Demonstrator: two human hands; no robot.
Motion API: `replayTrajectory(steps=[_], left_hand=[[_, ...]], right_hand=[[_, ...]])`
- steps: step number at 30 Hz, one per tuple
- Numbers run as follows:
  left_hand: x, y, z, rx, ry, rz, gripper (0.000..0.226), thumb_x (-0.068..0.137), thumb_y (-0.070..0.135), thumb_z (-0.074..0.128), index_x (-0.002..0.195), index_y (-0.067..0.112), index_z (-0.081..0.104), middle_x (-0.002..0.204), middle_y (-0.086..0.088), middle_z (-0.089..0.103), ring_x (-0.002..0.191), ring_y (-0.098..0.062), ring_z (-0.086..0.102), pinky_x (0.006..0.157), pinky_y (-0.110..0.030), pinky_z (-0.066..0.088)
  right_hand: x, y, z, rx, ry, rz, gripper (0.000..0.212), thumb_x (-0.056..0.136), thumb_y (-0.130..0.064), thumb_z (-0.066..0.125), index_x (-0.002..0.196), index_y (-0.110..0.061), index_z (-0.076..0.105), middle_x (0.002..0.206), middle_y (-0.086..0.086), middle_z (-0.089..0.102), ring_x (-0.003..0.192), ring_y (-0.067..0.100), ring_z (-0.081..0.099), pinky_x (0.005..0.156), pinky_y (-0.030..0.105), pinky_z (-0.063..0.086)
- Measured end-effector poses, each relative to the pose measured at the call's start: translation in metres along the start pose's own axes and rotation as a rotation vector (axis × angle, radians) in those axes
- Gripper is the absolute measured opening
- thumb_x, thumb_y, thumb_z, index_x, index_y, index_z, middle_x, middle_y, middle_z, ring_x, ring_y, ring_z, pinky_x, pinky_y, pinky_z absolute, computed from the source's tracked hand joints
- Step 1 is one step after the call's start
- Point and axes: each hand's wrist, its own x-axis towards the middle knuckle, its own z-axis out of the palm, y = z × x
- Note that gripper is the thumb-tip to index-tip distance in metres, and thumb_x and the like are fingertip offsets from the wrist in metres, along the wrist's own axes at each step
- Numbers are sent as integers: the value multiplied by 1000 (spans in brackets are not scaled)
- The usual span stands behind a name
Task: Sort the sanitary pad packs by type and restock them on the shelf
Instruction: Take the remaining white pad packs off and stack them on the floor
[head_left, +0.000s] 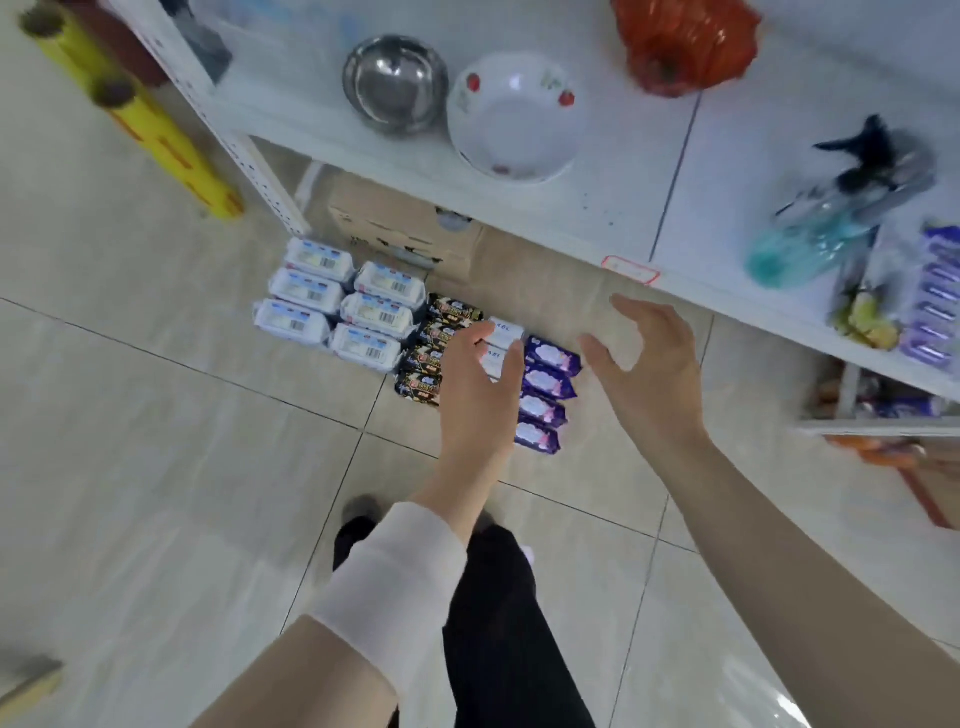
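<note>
Pad packs lie sorted in rows on the tiled floor under the white shelf (613, 228). Several white-and-blue packs (340, 306) sit at the left, a column of black packs (434, 345) stands beside them, then white packs (505, 332), then a column of purple packs (545, 392). My left hand (480, 384) hovers over the black and white packs with its fingers apart and nothing in it. To the right of the purple column, my right hand (652, 364) is open too, its fingers spread above bare floor. More purple packs (935, 301) lie on the shelf at the far right.
On the shelf stand a steel bowl (395, 83), a white bowl (514, 117), an orange bag (685, 44) and a teal spray bottle (821, 228). A cardboard box (400, 223) sits under the shelf behind the packs. Yellow rolls (156, 130) lean at the left.
</note>
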Motion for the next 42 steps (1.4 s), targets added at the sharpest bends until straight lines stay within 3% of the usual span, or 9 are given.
replayTrajectory(steps=[6,9,13,16,19,23,29,36,42], left_hand=[[-39,127,-34,-24,-61,308,31,92,27,51,122,28,45,128,9,48,117,-4,46,103,-27,37],[-41,184,-48,-13,-85,452,30,92,28,53,120,31,43,125,13,47,115,-1,46,101,-24,37],[-23,249,-62,-27,-108,573,31,92,26,53,122,23,46,122,12,48,114,-3,46,100,-23,37],[-2,284,-70,24,-135,660,35,92,26,53,125,20,46,126,8,46,119,-6,45,96,-17,37],[20,311,-76,141,-154,768,38,92,27,51,128,18,44,132,6,44,125,-6,41,102,-18,32],[50,342,-81,336,-126,859,40,92,27,52,130,19,43,138,5,41,128,-9,38,83,7,24],[90,390,-79,698,-38,1065,43,92,29,51,131,15,42,144,-3,37,132,-19,36,108,-31,27],[140,413,-57,899,44,1114,46,94,35,46,136,20,35,149,1,28,133,-17,32,108,-30,26],[189,452,-49,837,90,1082,46,93,34,48,135,18,36,143,1,34,129,-18,37,103,-28,26]], right_hand=[[0,-68,-107,62,170,-148,45,82,-28,67,122,-10,57,118,4,56,111,14,47,90,-4,22],[9,-102,-139,95,242,-202,48,80,-36,61,122,-11,56,116,-3,53,108,7,45,92,7,30],[39,-140,-171,89,336,-216,52,79,-41,59,122,-11,56,116,-2,54,109,19,50,91,18,35],[66,-163,-189,69,417,-233,60,76,-51,54,122,-12,57,117,-2,55,108,19,50,89,18,35],[92,-177,-203,41,481,-279,53,78,-41,62,121,-10,57,117,3,57,111,20,51,90,13,31],[125,-184,-218,-101,493,-331,46,81,-27,69,120,-6,58,116,12,59,109,28,54,91,16,30],[187,-186,-246,-384,530,-474,48,77,-34,62,115,-4,61,109,15,62,100,37,57,87,42,45],[259,-174,-248,-571,527,-581,50,68,-21,81,110,-1,63,104,17,64,96,41,60,79,46,48],[315,-186,-261,-500,492,-402,58,76,-36,71,122,-3,57,115,18,59,107,40,53,90,47,43]])
